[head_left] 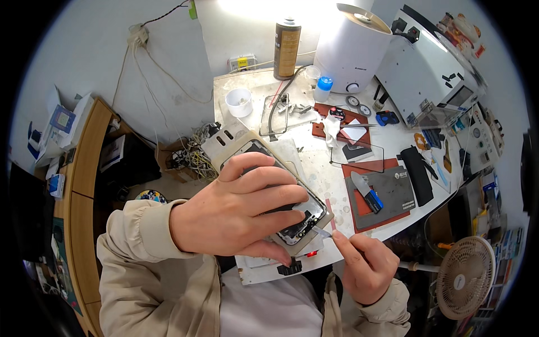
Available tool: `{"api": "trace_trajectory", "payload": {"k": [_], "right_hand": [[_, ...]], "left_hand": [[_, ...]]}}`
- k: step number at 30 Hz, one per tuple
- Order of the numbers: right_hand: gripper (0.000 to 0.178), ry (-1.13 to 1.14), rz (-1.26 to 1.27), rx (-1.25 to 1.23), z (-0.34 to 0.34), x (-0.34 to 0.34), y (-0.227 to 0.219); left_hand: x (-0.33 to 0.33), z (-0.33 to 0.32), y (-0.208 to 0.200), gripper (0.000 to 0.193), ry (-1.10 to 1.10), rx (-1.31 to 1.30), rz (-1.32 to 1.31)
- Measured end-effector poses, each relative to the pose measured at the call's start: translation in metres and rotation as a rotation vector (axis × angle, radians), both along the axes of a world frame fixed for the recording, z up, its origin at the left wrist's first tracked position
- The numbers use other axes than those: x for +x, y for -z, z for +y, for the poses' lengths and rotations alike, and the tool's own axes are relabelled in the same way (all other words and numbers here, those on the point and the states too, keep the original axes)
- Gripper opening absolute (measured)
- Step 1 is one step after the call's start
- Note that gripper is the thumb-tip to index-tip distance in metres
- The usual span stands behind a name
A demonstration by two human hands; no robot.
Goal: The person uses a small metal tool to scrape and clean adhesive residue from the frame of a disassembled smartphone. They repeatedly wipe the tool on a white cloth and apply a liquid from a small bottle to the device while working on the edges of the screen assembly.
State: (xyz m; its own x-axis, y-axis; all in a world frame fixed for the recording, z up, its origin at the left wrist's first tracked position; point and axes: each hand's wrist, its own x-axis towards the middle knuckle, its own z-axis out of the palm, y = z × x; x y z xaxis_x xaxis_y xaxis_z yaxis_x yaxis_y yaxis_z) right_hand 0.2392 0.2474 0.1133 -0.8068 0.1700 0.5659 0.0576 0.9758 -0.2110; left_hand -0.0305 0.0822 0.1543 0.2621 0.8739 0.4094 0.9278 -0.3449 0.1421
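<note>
Right now, your left hand (238, 205) is spread palm-down across the opened phone (306, 226), which lies directly beneath your fingers on a beige pad (327, 215). Your thumb reaches past the phone's near edge, beside a small black clip (289, 268). Your right hand (368, 267) has thumb and forefinger pinched together on a thin blade (321, 231), with the phone just ahead and to its left. The blade points at the phone's near right corner; its tip is too small to tell whether it touches the phone. To the right, a blue-handled knife (367, 193) rests on a grey mat (393, 195).
</note>
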Motion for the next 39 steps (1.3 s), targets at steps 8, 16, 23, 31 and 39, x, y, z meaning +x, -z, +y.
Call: {"api": "trace_trajectory", "payload": {"k": [8, 16, 23, 31, 39], "right_hand": [[0.053, -0.006, 0.013, 0.004, 0.003, -0.003, 0.0], [0.054, -0.033, 0.017, -0.009, 0.007, -0.004, 0.001], [0.056, -0.083, 0.068, -0.198, 0.011, -0.01, 0.008], [0.059, -0.099, 0.079, -0.148, 0.016, -0.01, 0.013], [0.059, -0.072, 0.03, -0.101, 0.012, -0.007, 0.004]], "left_hand": [[0.002, 0.0, 0.0, 0.071, -0.008, 0.004, 0.012], [0.003, -0.001, 0.0, 0.069, -0.015, 0.003, 0.015], [0.005, -0.001, 0.0, 0.068, -0.019, 0.01, 0.038], [0.008, -0.003, -0.004, 0.07, -0.029, -0.017, 0.072], [0.008, -0.002, -0.004, 0.071, -0.037, -0.014, 0.107]]}}
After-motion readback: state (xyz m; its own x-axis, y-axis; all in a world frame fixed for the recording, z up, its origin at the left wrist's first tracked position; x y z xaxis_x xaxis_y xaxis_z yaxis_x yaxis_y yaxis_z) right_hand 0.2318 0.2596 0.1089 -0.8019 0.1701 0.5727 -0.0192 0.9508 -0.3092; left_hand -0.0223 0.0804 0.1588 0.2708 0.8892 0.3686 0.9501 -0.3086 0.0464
